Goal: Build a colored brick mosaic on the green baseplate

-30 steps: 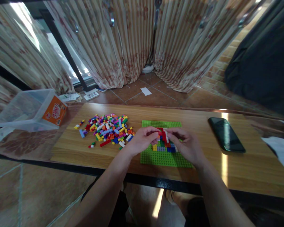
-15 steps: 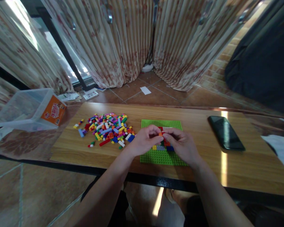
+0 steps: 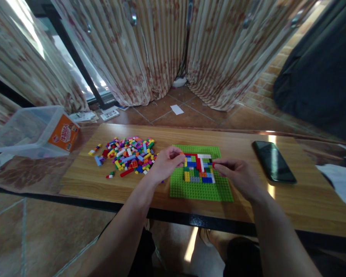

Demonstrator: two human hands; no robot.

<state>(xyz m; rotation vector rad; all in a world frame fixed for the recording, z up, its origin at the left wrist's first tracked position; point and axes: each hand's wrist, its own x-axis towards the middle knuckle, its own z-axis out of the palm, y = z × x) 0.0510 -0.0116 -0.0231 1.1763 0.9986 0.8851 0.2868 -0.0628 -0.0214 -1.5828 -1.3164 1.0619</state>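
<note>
A green baseplate (image 3: 200, 192) lies on the table, carrying a flat build of coloured bricks (image 3: 194, 179) in red, white, blue, yellow, grey and orange. Over its left edge is my left hand (image 3: 168, 163), thumb and fingertips pinched together; a bit of orange shows at the tips, probably a small brick. My right hand (image 3: 238, 173) pinches a small red brick (image 3: 214, 164) between thumb and forefinger, close to the right side of the build. To the left of my left hand spreads a heap of loose bricks (image 3: 132, 154).
A black phone (image 3: 273, 161) rests on the right of the wooden table (image 3: 103, 188). Beyond the table's left end stands a clear plastic box (image 3: 37, 127) with an orange label. White paper (image 3: 340, 184) lies at the far right, and curtains hang behind.
My hands were together over the middle of the build at an orange and red piece. They have parted, left hand leftward and right hand rightward, uncovering the build.
</note>
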